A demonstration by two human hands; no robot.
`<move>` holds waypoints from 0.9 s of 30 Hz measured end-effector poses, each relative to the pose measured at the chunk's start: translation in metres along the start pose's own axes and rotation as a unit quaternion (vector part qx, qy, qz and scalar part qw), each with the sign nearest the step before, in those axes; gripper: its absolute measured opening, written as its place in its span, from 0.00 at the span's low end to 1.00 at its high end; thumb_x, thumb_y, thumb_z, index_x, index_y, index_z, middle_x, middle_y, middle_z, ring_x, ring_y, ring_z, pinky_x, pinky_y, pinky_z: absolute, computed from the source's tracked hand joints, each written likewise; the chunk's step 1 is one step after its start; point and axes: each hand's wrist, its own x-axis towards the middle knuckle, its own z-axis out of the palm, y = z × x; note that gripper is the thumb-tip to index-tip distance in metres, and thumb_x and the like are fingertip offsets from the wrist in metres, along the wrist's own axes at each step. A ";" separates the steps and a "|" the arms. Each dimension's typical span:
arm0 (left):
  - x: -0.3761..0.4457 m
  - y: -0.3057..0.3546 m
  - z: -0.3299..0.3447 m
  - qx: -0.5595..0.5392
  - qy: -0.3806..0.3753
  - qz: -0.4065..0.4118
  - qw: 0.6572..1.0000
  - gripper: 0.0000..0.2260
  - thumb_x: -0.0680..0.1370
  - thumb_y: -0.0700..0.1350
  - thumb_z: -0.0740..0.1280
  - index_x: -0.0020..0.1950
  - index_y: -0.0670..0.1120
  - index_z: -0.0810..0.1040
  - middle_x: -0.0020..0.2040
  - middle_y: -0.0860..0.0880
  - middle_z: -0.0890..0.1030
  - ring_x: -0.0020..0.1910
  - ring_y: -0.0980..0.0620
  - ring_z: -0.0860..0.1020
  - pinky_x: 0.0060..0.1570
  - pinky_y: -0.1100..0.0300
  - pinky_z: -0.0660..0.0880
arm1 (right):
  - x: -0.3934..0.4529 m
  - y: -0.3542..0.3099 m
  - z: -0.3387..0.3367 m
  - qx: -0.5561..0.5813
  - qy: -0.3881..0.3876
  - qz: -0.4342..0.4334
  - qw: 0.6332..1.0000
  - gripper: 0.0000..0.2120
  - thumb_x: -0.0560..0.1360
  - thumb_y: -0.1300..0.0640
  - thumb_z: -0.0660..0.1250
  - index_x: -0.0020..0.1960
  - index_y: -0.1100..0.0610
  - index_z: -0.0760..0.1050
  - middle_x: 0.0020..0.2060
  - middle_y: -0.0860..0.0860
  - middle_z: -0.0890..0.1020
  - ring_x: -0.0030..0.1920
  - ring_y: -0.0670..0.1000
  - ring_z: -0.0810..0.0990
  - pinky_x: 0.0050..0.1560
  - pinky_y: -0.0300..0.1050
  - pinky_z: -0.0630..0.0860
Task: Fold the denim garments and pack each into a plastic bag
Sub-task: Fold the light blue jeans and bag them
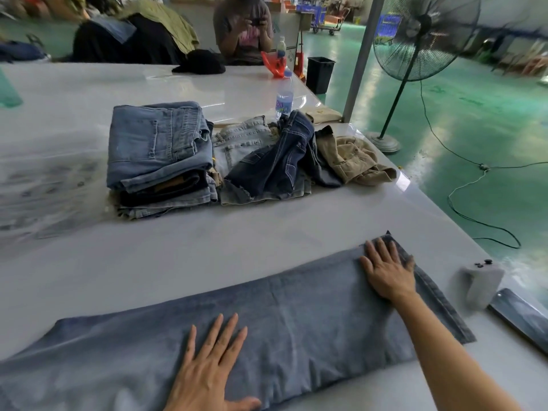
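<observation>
At the near edge of the white worktop [296, 226] the denim garment [296, 315] lies flat, running from about eight o'clock to three. Both hands are spread palm-down on it: the left hand [207, 369] at six, the right hand [387, 269] by the hem at three. It looks soft yet weighty, best lifted at hem or fold edge. At twelve sits a folded stack [157, 155], unfolded pieces [278, 161] beside it. I can't make out any plastic bag or container for certain.

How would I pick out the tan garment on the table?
Start at the folded jeans stack mid-table and move right past the loose dark jeans. The tan garment lies crumpled nearest the table's right edge, the only khaki piece among blue denim.
</observation>
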 end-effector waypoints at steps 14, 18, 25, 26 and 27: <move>-0.011 0.000 -0.011 0.002 0.037 0.048 0.998 0.50 0.64 0.78 0.53 0.78 0.51 0.48 0.79 0.50 0.47 0.77 0.50 0.46 0.67 0.39 0.51 | -0.067 0.024 0.027 0.027 0.056 0.032 0.998 0.25 0.82 0.43 0.46 0.77 0.45 0.51 0.78 0.47 0.50 0.77 0.49 0.45 0.76 0.56 0.43; -0.020 0.002 -0.003 0.046 0.140 0.110 0.983 0.28 0.79 0.65 0.44 0.71 0.51 0.65 0.70 0.43 0.71 0.75 0.48 0.56 0.69 0.45 0.52 | -0.099 0.058 0.029 0.108 0.176 0.225 0.952 0.23 0.75 0.46 0.63 0.66 0.57 0.70 0.64 0.58 0.73 0.65 0.60 0.69 0.62 0.59 0.68; -0.018 0.030 -0.026 -0.019 0.314 0.170 0.934 0.20 0.75 0.44 0.55 0.27 0.47 0.80 0.30 0.50 0.79 0.32 0.53 0.72 0.36 0.63 0.68 | -0.104 0.083 -0.002 0.580 0.135 0.258 0.761 0.08 0.71 0.61 0.73 0.38 0.60 0.74 0.34 0.59 0.77 0.31 0.52 0.75 0.32 0.42 0.72; -0.016 0.033 -0.032 -0.026 0.324 0.165 0.931 0.18 0.73 0.42 0.56 0.27 0.47 0.79 0.30 0.50 0.79 0.29 0.53 0.73 0.34 0.64 0.68 | -0.103 0.089 -0.007 0.639 0.153 0.259 0.708 0.07 0.71 0.63 0.73 0.41 0.60 0.74 0.34 0.56 0.76 0.32 0.50 0.74 0.32 0.42 0.72; -0.017 0.035 -0.036 -0.036 0.318 0.168 0.932 0.17 0.73 0.42 0.58 0.27 0.47 0.79 0.30 0.51 0.78 0.27 0.54 0.72 0.33 0.65 0.68 | -0.103 0.094 -0.008 0.659 0.170 0.267 0.682 0.07 0.71 0.63 0.73 0.46 0.61 0.75 0.37 0.55 0.77 0.35 0.51 0.75 0.35 0.44 0.74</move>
